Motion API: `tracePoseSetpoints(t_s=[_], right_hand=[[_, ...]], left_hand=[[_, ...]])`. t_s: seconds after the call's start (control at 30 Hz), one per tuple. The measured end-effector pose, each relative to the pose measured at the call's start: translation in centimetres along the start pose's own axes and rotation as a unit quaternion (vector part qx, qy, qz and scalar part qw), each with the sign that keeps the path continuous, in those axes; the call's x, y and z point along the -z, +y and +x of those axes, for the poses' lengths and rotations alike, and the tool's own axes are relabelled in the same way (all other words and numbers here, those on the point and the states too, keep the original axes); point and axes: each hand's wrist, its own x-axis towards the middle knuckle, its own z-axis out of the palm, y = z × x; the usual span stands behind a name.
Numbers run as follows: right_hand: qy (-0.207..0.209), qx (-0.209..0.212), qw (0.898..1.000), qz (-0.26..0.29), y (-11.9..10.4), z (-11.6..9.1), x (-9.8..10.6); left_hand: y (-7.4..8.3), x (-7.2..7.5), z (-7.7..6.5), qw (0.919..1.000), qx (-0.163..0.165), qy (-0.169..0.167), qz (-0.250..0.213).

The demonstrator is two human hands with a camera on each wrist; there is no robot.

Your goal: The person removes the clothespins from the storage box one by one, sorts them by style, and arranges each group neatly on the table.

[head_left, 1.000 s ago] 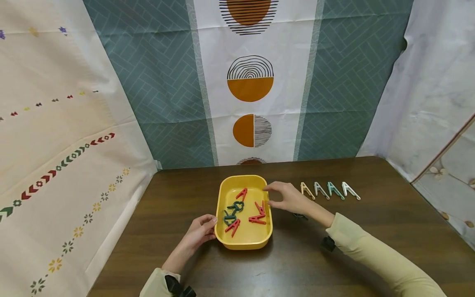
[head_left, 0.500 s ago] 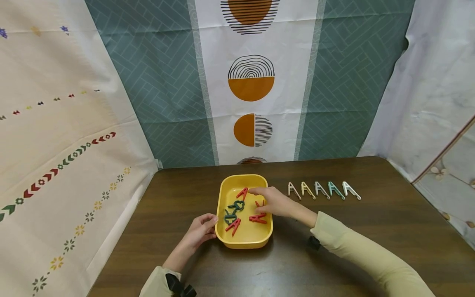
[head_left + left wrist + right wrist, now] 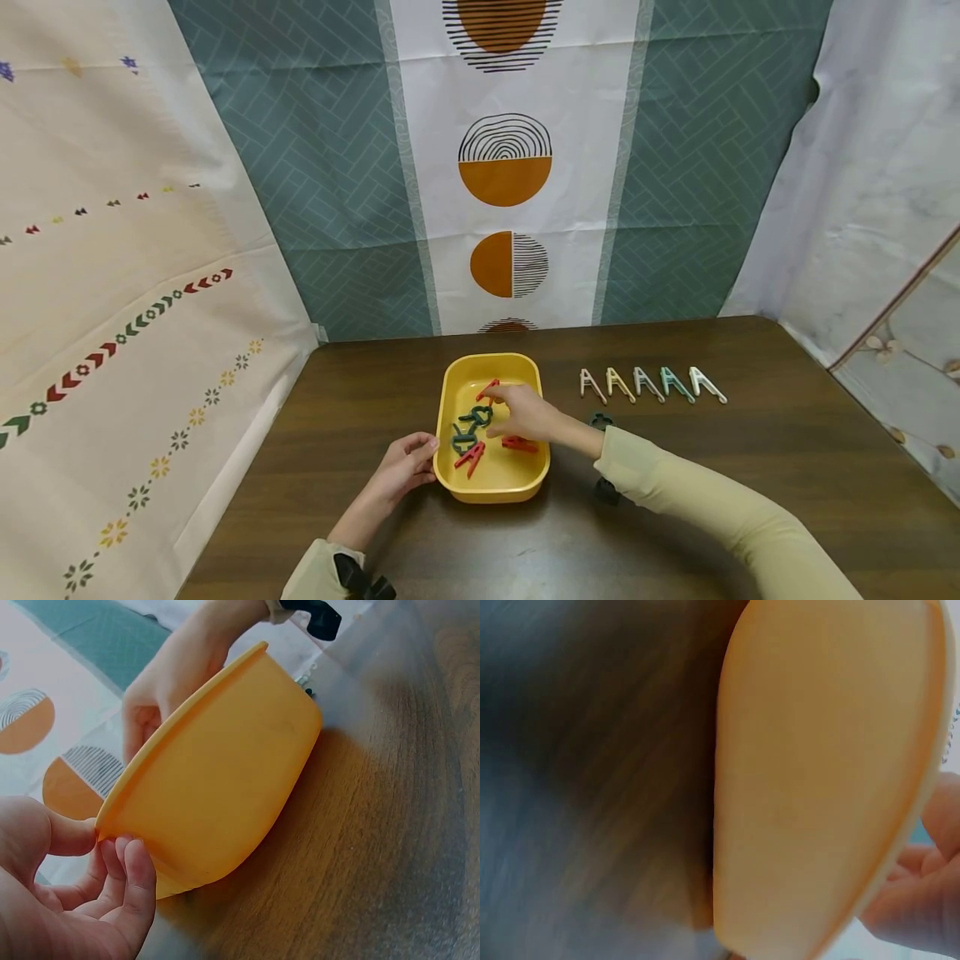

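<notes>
My left hand [image 3: 408,467] pinches the left rim of a yellow plastic tub [image 3: 495,487] between thumb and fingers, as the left wrist view also shows. Inside the tub lie several red clothespins [image 3: 471,458] and dark green clips [image 3: 465,440] with rounded, lobed heads. Over the tub's right side, my right hand [image 3: 525,414] reaches in with thumb and index finger apart. Nothing shows between those fingers. The hand partly covers a red clothespin [image 3: 519,444] below it and another near the index fingertip. In the right wrist view, the tub's outer wall [image 3: 810,780] hides the clips.
A row of pale and teal clothespins [image 3: 645,385] lies on the brown table [image 3: 675,467] to the right of the tub. One dark green clip [image 3: 602,420], partly hidden, lies beside my right cuff. Patterned cloths [image 3: 352,167] hang behind and at the sides.
My right hand has moved left, from the tub's right rim to over its inside, uncovering the leftmost clothespin of the row. My left hand has stayed on the rim.
</notes>
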Motion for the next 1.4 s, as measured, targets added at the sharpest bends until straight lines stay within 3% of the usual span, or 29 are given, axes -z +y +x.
tracePoseSetpoints(t_s=[0.23,0.63,1.03,1.17,1.4], right_hand=[[0.041,-0.062,0.997,0.005,-0.5,0.7,-1.5],[0.04,-0.105,0.994,-0.006,-0.5,2.2,-3.2],[0.025,-0.084,0.996,-0.011,0.4,3.3,-4.5],[0.012,-0.068,0.997,-0.02,0.7,3.5,-4.4],[-0.024,-0.076,0.997,-0.016,0.6,3.2,-3.3]], left_hand=[[-0.1,0.0,0.0,1.0,0.004,0.001,0.0],[0.0,-0.1,0.0,1.0,-0.001,-0.002,-0.004],[-0.1,-0.1,-0.1,0.9999,-0.005,-0.004,-0.009],[0.0,-0.1,-0.1,0.9999,-0.01,-0.005,-0.01],[-0.1,-0.1,-0.1,0.9999,-0.009,-0.004,-0.005]])
